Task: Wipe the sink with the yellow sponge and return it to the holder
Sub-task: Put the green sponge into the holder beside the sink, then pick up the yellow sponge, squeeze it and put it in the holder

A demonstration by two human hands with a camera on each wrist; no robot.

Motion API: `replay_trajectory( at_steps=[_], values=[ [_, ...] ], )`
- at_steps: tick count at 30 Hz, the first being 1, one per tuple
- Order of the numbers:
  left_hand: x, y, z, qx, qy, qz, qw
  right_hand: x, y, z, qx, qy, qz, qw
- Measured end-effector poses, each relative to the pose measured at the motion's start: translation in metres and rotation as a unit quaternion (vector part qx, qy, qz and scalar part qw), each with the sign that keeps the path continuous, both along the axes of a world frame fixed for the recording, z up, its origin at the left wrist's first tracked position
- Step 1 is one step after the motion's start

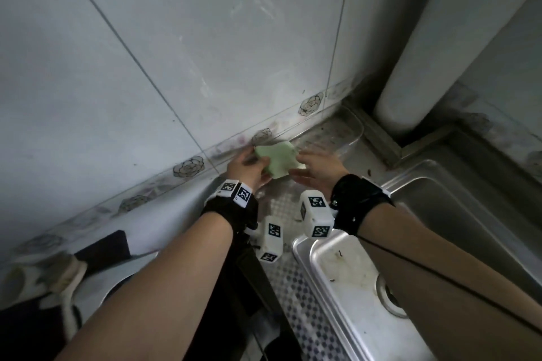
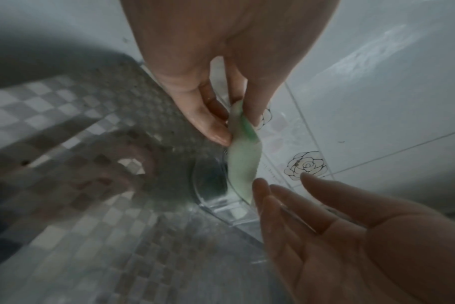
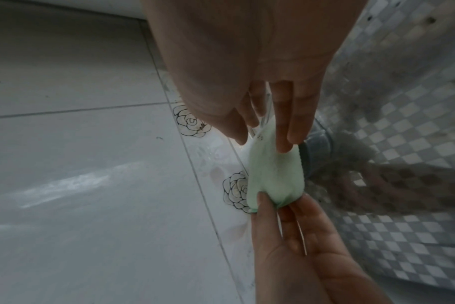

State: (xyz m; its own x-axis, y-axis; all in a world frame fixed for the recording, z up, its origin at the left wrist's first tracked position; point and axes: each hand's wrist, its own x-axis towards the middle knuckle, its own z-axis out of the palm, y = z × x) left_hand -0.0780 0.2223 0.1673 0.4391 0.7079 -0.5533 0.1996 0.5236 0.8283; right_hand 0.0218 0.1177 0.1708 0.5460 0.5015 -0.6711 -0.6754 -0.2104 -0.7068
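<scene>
My left hand (image 1: 249,171) pinches the sponge (image 1: 280,161) by one end, thumb on one face and fingers on the other; in the right wrist view the pinch sits at the sponge's lower corner (image 3: 273,181). My right hand (image 1: 315,170) is spread, fingers straight, fingertips (image 3: 283,142) touching the sponge's far end without closing on it. The sponge reads pale green-yellow in this dim light, with a darker green layer along one edge seen from the left wrist (image 2: 243,162). It hangs above the clear plastic holder (image 1: 349,133), which stands on the checkered surface (image 1: 284,211) against the tiled wall (image 1: 176,67), in the corner behind the sink (image 1: 457,214). Judgement on handling: the sponge bends and sags between my two hands, so it is soft, thin and light; it compresses under the pinch and will not hold shape if taken by a corner alone. My fingers look shiny, so it is probably wet and may be slightly slick. Best hold: across the middle of its width, thumb against the pale face, fingers against the green layer, which I expect is rougher and less slippery. The holder looks thin and light; it could slide if I press the sponge into it hard. The sink basin shows dark specks near the drain (image 1: 390,296).
</scene>
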Motion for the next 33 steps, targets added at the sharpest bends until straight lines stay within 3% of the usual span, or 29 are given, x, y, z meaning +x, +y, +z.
replay_trajectory(
  at_steps=[3,6,8,10,16,24,30,33],
  values=[
    [-0.003,-0.004,-0.007,0.001,0.030,0.010,0.999,-0.001,-0.009,0.002,0.016,-0.002,-0.012,1.000],
    [-0.006,-0.005,-0.003,0.093,0.090,0.020,0.991,0.003,-0.034,0.007,0.030,-0.016,-0.059,0.998],
    [-0.005,-0.013,0.005,0.161,0.083,0.057,0.982,0.009,-0.059,0.008,0.031,-0.022,-0.076,0.996],
    [0.002,-0.033,0.013,0.161,0.038,0.064,0.984,0.015,-0.093,0.004,0.022,-0.018,-0.090,0.995],
    [0.033,-0.139,0.008,0.109,0.003,-0.156,0.982,0.013,-0.216,-0.023,-0.062,0.018,-0.174,0.983],
    [0.070,-0.251,-0.065,-0.075,0.110,-0.333,0.934,-0.016,-0.330,-0.053,-0.137,0.068,-0.284,0.947],
    [0.069,-0.280,-0.123,-0.070,0.208,-0.366,0.904,-0.023,-0.355,-0.085,-0.158,0.095,-0.284,0.941],
    [0.074,-0.281,-0.187,-0.047,0.262,-0.394,0.880,-0.023,-0.352,-0.104,-0.170,0.107,-0.285,0.937]
  ],
)
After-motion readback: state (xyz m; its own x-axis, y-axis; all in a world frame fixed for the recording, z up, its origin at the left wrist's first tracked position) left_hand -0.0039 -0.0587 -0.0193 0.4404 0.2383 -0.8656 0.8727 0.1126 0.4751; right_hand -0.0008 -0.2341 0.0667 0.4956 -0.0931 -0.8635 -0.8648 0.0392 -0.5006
